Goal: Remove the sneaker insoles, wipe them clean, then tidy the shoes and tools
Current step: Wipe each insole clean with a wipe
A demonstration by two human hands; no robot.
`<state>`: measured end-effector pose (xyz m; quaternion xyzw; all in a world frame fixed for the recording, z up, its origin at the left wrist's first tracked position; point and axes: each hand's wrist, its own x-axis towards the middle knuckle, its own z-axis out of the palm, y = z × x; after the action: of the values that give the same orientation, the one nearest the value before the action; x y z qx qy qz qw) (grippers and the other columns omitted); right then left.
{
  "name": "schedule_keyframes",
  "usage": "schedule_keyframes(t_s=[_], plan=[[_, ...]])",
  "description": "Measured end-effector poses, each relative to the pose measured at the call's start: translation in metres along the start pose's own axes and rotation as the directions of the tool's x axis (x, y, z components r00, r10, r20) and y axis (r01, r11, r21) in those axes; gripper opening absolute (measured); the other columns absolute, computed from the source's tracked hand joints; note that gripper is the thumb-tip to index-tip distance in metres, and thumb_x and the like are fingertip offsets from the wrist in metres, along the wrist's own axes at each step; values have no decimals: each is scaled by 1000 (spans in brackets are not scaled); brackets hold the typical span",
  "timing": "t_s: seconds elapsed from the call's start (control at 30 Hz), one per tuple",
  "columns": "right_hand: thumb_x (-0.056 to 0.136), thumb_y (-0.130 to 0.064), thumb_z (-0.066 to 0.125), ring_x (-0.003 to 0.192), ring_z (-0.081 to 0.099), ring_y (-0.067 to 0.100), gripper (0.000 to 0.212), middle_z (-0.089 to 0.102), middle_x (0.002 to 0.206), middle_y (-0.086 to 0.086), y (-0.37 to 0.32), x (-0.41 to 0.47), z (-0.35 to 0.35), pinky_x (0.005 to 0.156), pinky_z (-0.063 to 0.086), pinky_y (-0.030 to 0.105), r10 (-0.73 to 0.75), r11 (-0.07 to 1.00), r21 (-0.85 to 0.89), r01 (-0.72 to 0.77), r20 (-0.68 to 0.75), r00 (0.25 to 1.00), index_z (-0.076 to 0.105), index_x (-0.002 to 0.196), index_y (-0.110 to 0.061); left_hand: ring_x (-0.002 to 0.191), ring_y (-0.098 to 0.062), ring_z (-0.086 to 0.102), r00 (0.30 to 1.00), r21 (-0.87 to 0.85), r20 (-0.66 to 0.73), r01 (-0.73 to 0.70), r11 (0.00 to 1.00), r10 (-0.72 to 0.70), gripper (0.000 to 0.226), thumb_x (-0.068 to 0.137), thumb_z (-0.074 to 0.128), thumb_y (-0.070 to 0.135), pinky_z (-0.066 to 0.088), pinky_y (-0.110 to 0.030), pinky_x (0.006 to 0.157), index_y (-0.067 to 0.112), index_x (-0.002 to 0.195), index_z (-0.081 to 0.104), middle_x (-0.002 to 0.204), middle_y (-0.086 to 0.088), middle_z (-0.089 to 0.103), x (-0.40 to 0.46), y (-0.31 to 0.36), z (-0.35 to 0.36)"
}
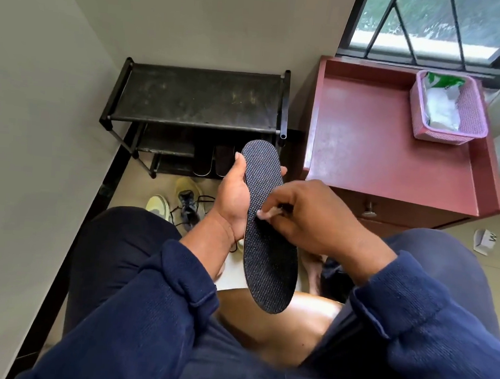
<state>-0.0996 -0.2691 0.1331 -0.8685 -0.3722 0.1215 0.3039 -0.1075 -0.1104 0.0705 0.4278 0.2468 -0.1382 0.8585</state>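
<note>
The left hand (233, 197) grips a dark insole (265, 229) by its edge at frame centre, toe end pointing to 12 o'clock, above the lap. The right hand (309, 214) pinches a small white wipe (271, 212) against the insole's middle. At 10 o'clock from the insole, two sneakers (180, 202) lie on the floor before a black rack (196, 96). At 2 o'clock stands a red cabinet (365, 132) bearing a pink basket (473, 116).

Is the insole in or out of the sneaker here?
Out. The left hand holds the insole in the air, while the right hand presses a wipe to it. The sneaker lies on the floor.
</note>
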Motion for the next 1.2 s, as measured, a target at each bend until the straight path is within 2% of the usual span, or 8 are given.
schedule_keyframes(t_s=[0.07,0.2,0.4,0.73,0.83,0.93,1.07,1.2], plan=[[85,-22,80,76,66,0,13,73,86,-20,5,-1,-4,70,53,23,31,999,30,-32,27,999,80,94,-33,94,-29,74,1000,-36,22,3,999,-2,88,104,14,68,62,-38,78,-1,124,64,109,-19,73,-1,1,1],[82,-21,82,80,69,-2,17,75,86,-22,9,-11,-11,74,53,19,-12,996,84,-10,261,965,81,92,-33,89,-35,69,997,-72,67,42,996,-37,92,99,14,77,60,-44,80,6,124,66,101,-25,70,-1,1,-1],[83,-21,82,73,66,-1,17,71,79,-21,25,-4,-18,67,49,22,171,982,92,-163,-80,982,80,91,-36,99,-33,73,996,-46,93,-4,999,8,88,103,14,69,60,-43,83,0,121,65,109,-21,74,0,-2,1],[75,-21,71,76,67,4,21,74,84,-16,-4,2,8,74,54,27,-44,999,-5,45,153,987,79,92,-31,106,-31,70,999,-8,17,-40,999,40,81,103,20,68,59,-39,87,5,131,64,123,-18,70,2,-7,-1],[81,-20,73,74,65,3,16,73,83,-15,6,4,5,77,49,19,31,1000,1,-31,-40,999,79,91,-31,120,-32,67,998,4,63,15,1000,-15,80,103,25,69,55,-41,98,6,126,69,129,-20,68,-2,-10,3],[88,-27,73,67,62,1,6,71,78,-16,25,10,-2,66,52,25,177,984,27,-176,-282,943,78,89,-31,129,-39,57,973,22,184,135,991,-137,81,98,26,74,39,-55,114,14,135,66,138,-21,62,-4,-17,7],[91,-33,72,63,61,1,7,69,73,-17,43,12,-9,63,51,26,328,942,108,-318,-491,807,76,87,-30,93,-37,64,960,150,220,141,978,-172,81,89,36,78,43,-58,102,13,114,78,104,-21,70,1,-23,3],[90,-29,71,63,61,3,5,67,72,-16,39,11,-4,64,51,27,324,941,86,-328,-513,795,75,87,-30,91,-38,65,962,222,197,145,964,-190,84,86,43,80,46,-62,101,10,121,74,104,-21,71,3,-26,-2]])
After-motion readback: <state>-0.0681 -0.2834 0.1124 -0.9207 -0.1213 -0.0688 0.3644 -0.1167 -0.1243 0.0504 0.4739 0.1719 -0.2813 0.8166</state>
